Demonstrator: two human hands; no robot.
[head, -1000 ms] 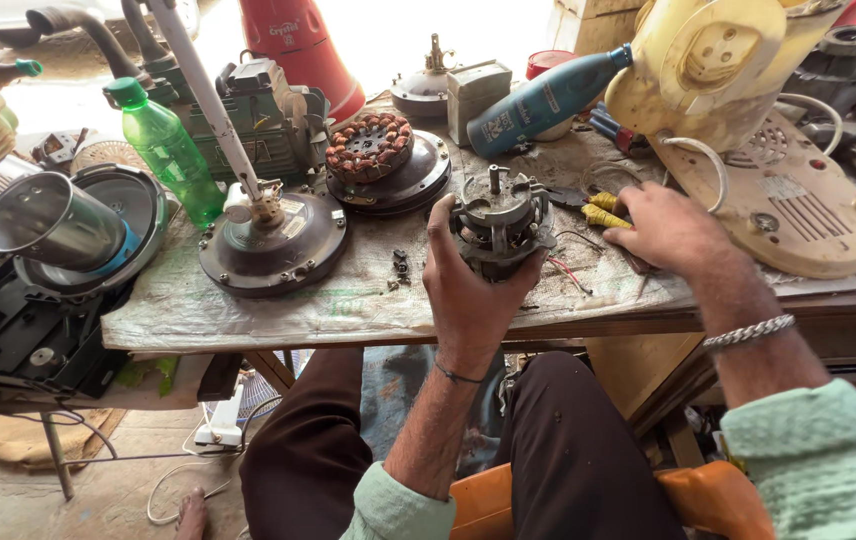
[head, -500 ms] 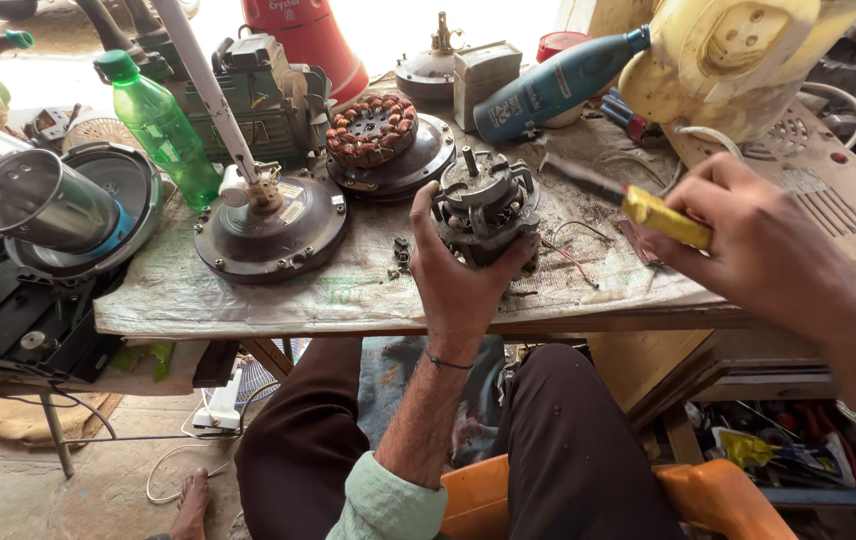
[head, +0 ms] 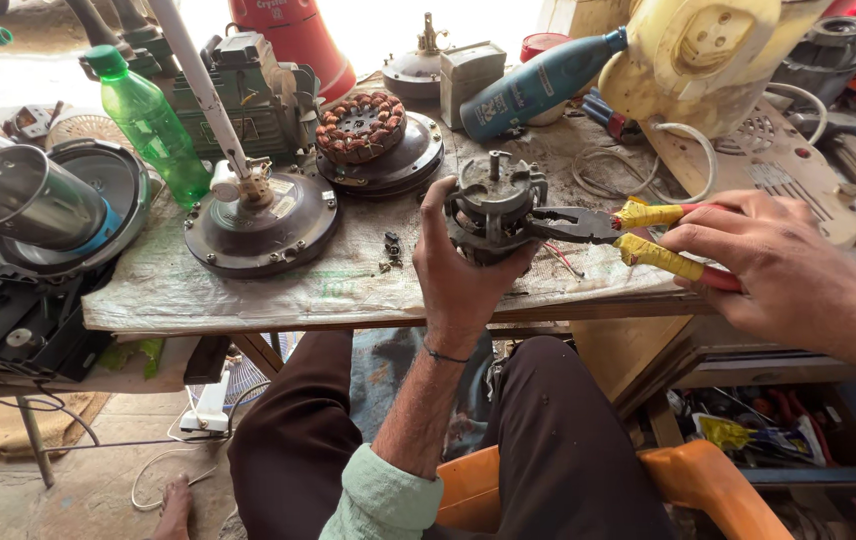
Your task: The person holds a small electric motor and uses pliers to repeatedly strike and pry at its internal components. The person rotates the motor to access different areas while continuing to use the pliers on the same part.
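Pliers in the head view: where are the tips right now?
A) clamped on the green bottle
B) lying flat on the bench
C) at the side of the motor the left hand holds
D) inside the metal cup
C: the right hand holds the pliers by their yellow-taped handles, tips against the small motor gripped by the left hand.

The person wears a pale mint-green shirt of textured weave; its sleeve (head: pixel 383 500) is cuffed on the forearm, well back from the left hand (head: pixel 463 275). A thin dark thread band (head: pixel 445 355) circles the left wrist, just behind the hand. The right hand (head: pixel 778 265) is bare, its wrist running out of view. Trousers (head: pixel 338 440) are dark brown, loose-fitting, creased at the knee. One bare foot (head: pixel 176 505) shows at the lower left edge.
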